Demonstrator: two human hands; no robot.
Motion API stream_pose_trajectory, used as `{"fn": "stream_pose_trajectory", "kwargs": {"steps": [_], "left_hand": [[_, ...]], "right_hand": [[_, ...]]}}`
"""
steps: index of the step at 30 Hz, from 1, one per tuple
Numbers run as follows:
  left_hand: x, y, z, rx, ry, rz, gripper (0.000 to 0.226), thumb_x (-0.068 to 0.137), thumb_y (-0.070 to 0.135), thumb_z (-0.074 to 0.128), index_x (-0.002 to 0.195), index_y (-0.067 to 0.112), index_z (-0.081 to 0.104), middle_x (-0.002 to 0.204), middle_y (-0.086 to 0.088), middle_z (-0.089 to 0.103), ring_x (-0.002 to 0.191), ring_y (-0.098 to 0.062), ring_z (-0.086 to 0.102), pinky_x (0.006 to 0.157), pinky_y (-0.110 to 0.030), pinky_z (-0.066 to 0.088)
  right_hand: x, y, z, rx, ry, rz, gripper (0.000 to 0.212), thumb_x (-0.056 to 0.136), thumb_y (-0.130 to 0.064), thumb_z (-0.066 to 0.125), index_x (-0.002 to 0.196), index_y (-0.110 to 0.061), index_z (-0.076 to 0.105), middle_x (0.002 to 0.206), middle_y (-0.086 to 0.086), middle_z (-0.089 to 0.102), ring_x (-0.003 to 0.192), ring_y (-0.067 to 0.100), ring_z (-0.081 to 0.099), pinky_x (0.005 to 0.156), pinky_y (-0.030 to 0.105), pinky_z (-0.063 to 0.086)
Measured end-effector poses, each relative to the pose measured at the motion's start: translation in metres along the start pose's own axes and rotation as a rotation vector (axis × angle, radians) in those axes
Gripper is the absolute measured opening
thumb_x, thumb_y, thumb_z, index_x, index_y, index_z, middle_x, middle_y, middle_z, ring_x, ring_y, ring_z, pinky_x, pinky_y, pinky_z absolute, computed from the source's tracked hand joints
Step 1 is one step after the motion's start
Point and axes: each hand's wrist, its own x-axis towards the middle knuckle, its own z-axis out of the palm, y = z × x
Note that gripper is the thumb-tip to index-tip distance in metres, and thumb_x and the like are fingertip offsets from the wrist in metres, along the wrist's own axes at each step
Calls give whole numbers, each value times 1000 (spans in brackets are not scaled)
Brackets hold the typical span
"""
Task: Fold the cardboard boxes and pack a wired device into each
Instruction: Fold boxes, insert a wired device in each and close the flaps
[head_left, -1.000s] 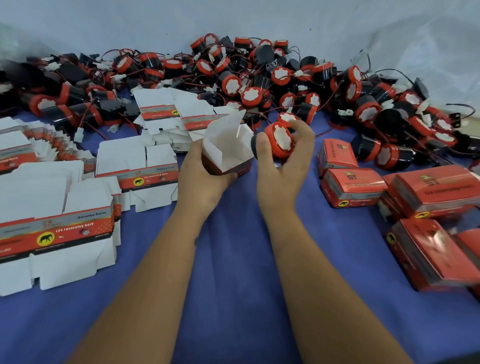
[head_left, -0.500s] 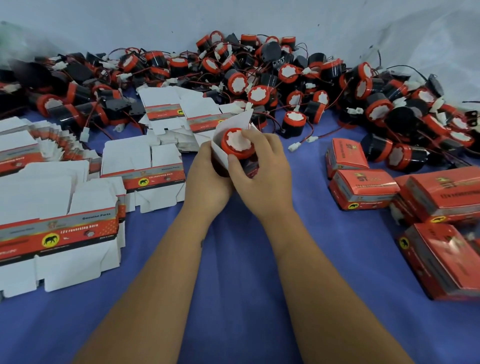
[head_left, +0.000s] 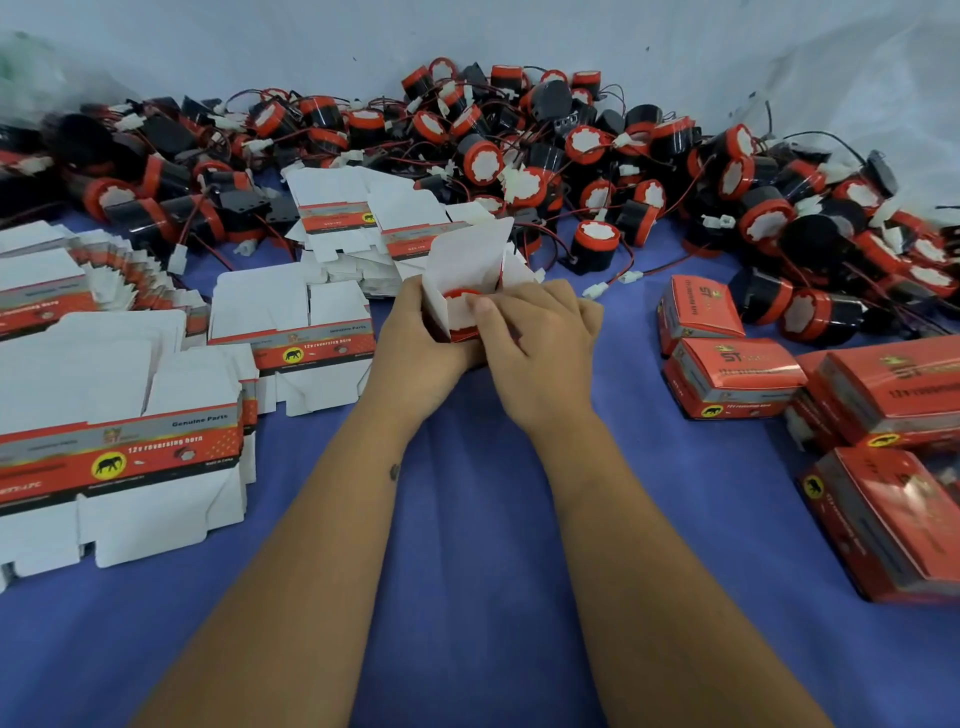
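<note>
Left hand (head_left: 415, 345) grips the open box (head_left: 465, 270); right hand (head_left: 540, 338) curls round it, thumb pressing the horn (head_left: 462, 309) inside. Top flap not yet closed. Packed boxes (head_left: 737, 376) right; flat blanks (head_left: 291, 322) and horn pile (head_left: 519, 150) remain, so much is left.

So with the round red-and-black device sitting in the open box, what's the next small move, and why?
Probably push the round red-and-black wired device fully down. Its red rim shows inside the open white-lined cardboard box, the right hand has fingers on it, the left hand grips the box, and the top flap stands open.
</note>
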Motion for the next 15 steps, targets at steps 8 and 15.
{"fn": "stream_pose_trajectory", "kwargs": {"steps": [8, 15], "left_hand": [[-1, 9, 1, -98, -69, -64, 45, 68, 27, 58, 110, 42, 54, 107, 15, 66, 100, -7, 63, 80, -26, 52], [-4, 9, 8, 60, -20, -23, 37, 92, 33, 64, 125, 39, 48, 104, 27, 59, 92, 15, 54, 70, -10, 40]], "right_hand": [[21, 10, -14, 729, 59, 818, 33, 101, -24, 49, 134, -19, 52, 119, -5, 61, 111, 19, 59, 94, 35, 49], [31, 8, -18, 864, 86, 794, 28, 96, -16, 60, 124, -13, 62, 116, -1, 68, 109, 11, 63, 94, 30, 53]]}}
